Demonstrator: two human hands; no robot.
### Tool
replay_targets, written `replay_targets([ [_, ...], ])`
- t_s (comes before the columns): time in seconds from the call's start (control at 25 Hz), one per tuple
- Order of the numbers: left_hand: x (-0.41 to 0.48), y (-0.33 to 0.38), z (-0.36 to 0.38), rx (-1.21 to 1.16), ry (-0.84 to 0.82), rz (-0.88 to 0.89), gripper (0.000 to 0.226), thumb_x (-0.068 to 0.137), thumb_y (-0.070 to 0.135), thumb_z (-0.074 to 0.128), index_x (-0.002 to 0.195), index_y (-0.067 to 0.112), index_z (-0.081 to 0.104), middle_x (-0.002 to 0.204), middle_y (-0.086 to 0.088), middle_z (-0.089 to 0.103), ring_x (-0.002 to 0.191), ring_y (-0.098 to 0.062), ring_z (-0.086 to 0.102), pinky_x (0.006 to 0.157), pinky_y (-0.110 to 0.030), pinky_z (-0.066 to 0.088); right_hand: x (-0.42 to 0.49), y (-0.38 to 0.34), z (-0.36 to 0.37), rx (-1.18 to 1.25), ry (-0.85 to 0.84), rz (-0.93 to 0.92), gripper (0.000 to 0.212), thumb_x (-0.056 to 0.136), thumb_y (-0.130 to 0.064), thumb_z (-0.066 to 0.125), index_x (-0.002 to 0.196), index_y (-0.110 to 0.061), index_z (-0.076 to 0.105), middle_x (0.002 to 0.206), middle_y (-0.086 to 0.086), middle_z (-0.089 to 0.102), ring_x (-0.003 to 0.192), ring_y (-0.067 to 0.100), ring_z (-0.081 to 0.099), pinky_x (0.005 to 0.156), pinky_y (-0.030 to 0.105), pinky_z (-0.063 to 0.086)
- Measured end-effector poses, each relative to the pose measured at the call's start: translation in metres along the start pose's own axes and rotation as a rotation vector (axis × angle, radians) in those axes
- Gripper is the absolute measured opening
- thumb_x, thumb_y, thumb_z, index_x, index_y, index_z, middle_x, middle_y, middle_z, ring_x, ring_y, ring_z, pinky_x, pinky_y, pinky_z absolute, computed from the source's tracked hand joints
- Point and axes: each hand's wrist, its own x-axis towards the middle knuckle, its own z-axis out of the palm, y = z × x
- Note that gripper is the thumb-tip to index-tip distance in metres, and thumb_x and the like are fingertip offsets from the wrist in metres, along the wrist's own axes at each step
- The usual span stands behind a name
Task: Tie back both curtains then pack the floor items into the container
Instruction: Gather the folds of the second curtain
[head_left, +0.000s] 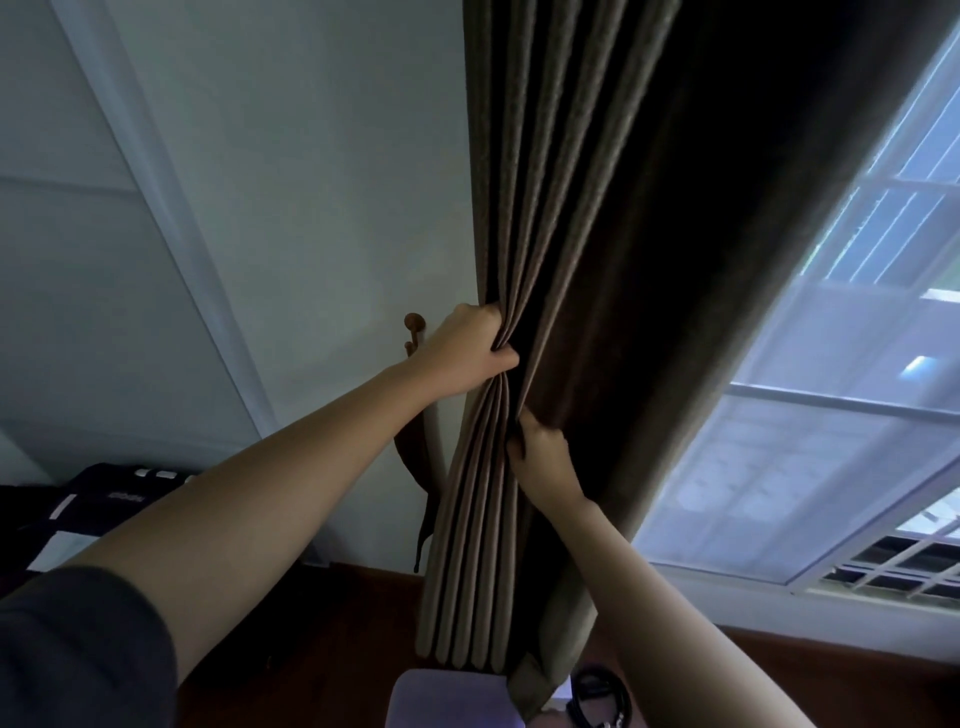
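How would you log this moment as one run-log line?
stage: gathering curtain; left hand: grips pleats; right hand: grips folds lower; tie-back: hangs below hook, unused

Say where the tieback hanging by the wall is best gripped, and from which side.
Probably low on the tieback, at its slack hanging end, coming in from the left of the curtain: its top near the hook sits behind the left hand, which grips the gathered folds.

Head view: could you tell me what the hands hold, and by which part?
Both grip the curtain: left hand bunches its gathered pleats, right hand pinches a fold below.
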Motion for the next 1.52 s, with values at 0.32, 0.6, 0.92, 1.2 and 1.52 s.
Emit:
replay_targets([
  [0.32,0.003,0.008,0.005,-0.031,-0.065,0.032,0.024,0.082,0.026,0.066,0.079,0.005,0.055,0.072,-0.004,0.061,0.065,-0.019,0.064,0.058,-0.028,0.052,-0.003,0.003,0.015,-0.073,-0.053,0.06,0.041,0.089,-0.001,0.044,0.13,-0.003,0.044,0.1,0.024,0.066,0.092,0.043,0.061,0.077,0.038,0.045],
  [0.6,0.01,0.004,0.01,0.146,0.033,0.061,0.019,0.087,0.016,0.061,0.075,0.008,0.048,0.07,-0.002,0.051,0.063,-0.017,0.054,0.055,-0.025,0.042,-0.036,0.012,0.004,-0.215,-0.015,-0.073,0.065,0.084,-0.021,0.05,0.145,-0.012,0.029,0.14,0.014,0.047,0.125,0.034,0.047,0.103,0.048,0.038],
  [0.92,0.003,-0.003,0.009,0.084,0.02,0.024,0.023,0.083,0.019,0.063,0.071,0.005,0.05,0.068,-0.004,0.055,0.064,-0.021,0.058,0.054,-0.027,0.045,0.014,0.019,-0.106,0.18,0.626,0.112,0.068,0.08,-0.012,0.057,0.142,-0.012,0.03,0.135,0.01,0.049,0.123,0.027,0.045,0.094,0.018,0.034],
  [1.2,0.001,-0.011,0.001,0.056,0.016,-0.043,0.025,0.084,0.023,0.06,0.066,0.015,0.045,0.076,-0.006,0.059,0.075,-0.024,0.06,0.074,-0.036,0.051,0.004,0.005,-0.017,0.084,-0.029,-0.127,0.072,0.085,0.009,0.038,0.148,-0.021,0.019,0.119,0.016,0.062,0.101,0.034,0.06,0.069,0.02,0.034],
  [1.52,0.005,-0.025,-0.008,0.109,0.075,-0.078,0.026,0.081,0.025,0.06,0.083,-0.001,0.057,0.085,-0.016,0.064,0.079,-0.031,0.062,0.075,-0.044,0.054,0.034,-0.018,-0.015,0.066,-0.22,-0.183,0.078,0.082,0.008,0.039,0.15,-0.017,0.008,0.13,0.019,0.053,0.114,0.036,0.052,0.083,0.025,0.038],
])
